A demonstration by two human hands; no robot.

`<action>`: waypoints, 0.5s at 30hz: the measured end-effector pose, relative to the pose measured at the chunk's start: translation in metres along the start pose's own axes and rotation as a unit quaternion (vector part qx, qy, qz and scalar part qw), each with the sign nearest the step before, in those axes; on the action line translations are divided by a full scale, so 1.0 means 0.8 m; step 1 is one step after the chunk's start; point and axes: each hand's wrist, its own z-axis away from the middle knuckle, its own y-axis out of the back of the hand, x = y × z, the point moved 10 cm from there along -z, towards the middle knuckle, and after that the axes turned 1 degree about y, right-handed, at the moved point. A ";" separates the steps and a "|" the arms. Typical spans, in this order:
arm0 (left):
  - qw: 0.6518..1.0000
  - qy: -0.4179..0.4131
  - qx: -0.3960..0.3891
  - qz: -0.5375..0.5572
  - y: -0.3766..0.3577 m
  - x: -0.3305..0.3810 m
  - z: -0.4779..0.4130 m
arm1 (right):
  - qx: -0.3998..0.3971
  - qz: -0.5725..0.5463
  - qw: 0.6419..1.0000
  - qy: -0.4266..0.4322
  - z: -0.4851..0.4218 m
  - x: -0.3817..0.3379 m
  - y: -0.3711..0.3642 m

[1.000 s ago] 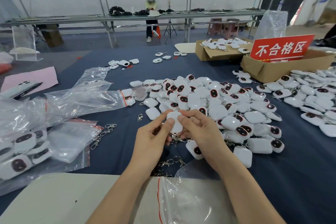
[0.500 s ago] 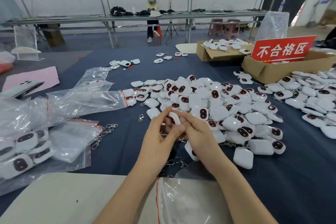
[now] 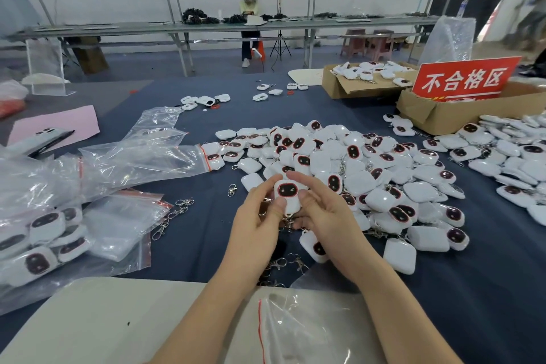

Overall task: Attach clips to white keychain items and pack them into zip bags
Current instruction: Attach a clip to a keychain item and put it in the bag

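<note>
Near edge of the table [image 3: 472, 289]: a beige board [image 3: 118, 319] with an empty zip bag [image 3: 310, 328] on it, both forearms crossing over them. Just past it, loose clips [image 3: 283, 263] on the blue cloth, partly hidden under the wrists. Change from half a second ago: the white keychain [image 3: 287, 195] was edge-on between the fingers, now its dark oval face is turned up toward the camera, held above the cloth at table centre. Left hand [image 3: 257, 221] pinches its left side with thumb and fingertips; right hand [image 3: 322, 221] pinches its right side, thumb on the front, index finger stretched over the top. Metal under the keychain is mostly covered by the hands, so cannot tell the clip state. Right behind the hands is the keychain pile [image 3: 354, 162], running to the right edge. Left edge: filled bags [image 3: 44, 245], then empty bags [image 3: 133, 162]. Far right corner: cardboard box [image 3: 443, 115] with a red sign [image 3: 464, 80].
</note>
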 end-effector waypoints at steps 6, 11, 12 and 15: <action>0.998 0.017 0.007 0.067 0.002 -0.002 0.001 | 0.027 0.041 0.999 0.008 0.000 0.004 0.005; 0.996 0.034 0.000 0.076 0.002 -0.009 -0.002 | 0.029 0.045 0.999 -0.003 0.000 0.008 0.007; 0.996 0.037 0.000 0.077 0.002 -0.010 -0.002 | 0.032 0.044 0.998 -0.005 0.001 0.009 0.008; 0.996 0.042 0.007 0.082 0.003 -0.012 -0.001 | 0.038 0.043 0.998 -0.006 0.000 0.010 0.009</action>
